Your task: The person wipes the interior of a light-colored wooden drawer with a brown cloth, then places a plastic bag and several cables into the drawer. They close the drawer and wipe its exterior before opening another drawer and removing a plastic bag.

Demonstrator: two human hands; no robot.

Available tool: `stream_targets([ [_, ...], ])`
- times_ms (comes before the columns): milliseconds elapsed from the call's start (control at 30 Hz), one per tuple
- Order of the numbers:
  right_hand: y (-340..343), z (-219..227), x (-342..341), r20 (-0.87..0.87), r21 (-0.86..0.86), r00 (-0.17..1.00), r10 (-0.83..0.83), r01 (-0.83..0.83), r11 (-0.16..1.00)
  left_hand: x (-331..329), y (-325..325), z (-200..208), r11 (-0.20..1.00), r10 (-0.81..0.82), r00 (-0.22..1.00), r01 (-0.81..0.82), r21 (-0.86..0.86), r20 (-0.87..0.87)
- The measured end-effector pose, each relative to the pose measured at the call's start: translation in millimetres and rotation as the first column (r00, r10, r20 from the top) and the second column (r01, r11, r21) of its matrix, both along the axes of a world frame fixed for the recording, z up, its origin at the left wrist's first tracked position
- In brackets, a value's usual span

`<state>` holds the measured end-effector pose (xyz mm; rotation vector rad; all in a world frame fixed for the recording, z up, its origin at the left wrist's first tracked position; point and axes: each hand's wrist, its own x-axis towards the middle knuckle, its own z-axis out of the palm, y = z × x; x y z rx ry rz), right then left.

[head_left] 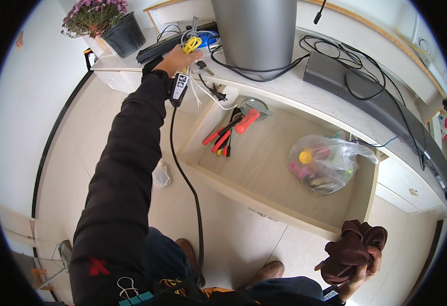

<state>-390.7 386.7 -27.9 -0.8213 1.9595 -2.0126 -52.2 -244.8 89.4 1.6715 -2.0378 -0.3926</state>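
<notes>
My left hand (pixel 171 62) reaches to the cabinet top at the far left, its fingers closed around a coiled yellow cable (pixel 192 44). Grey cables and a blue item (pixel 209 39) lie just beyond it, and white wires (pixel 195 86) hang below it over the cabinet edge. At the lower right, my right hand (pixel 360 278) grips a bunched dark brown cloth (pixel 353 250) by the drawer's front corner. The open drawer (pixel 254 178) holds red-handled tools (pixel 223 138), a round glass-like piece (pixel 254 107) and a clear plastic bag (pixel 328 163) of small colourful items.
A tall grey cylinder (pixel 254 35) and a long dark grey bar (pixel 376 107) with loose black cables stand on the cabinet. A potted purple-flowered plant (pixel 124 35) is at the far left. A small clear bag (pixel 161 175) lies on the floor.
</notes>
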Motion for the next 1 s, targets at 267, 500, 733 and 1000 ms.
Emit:
stream_targets([
  [267,-3.6,1.8,1.3,0.002,-0.010,1.000,0.000,0.000,1.000,-17.6,-15.2,-18.3,0.962,0.268,0.938,-0.247,-0.121,0.221],
  [500,-2.5,0.2,3.4,0.020,-0.003,0.999,-0.029,0.029,1.000,-16.2,-11.0,-25.9,0.965,0.246,0.963,-0.233,-0.119,0.111],
  [733,-2.2,-1.1,3.7,-0.008,-0.011,0.998,-0.062,0.062,0.998,-2.6,-15.3,-31.0,0.937,0.318,0.939,-0.332,-0.108,-0.133],
  [1000,-6.0,3.8,7.9,0.046,-0.048,0.999,-0.014,0.016,0.999,25.8,-20.3,-12.3,0.965,0.079,0.822,-0.204,-0.163,-0.564],
])
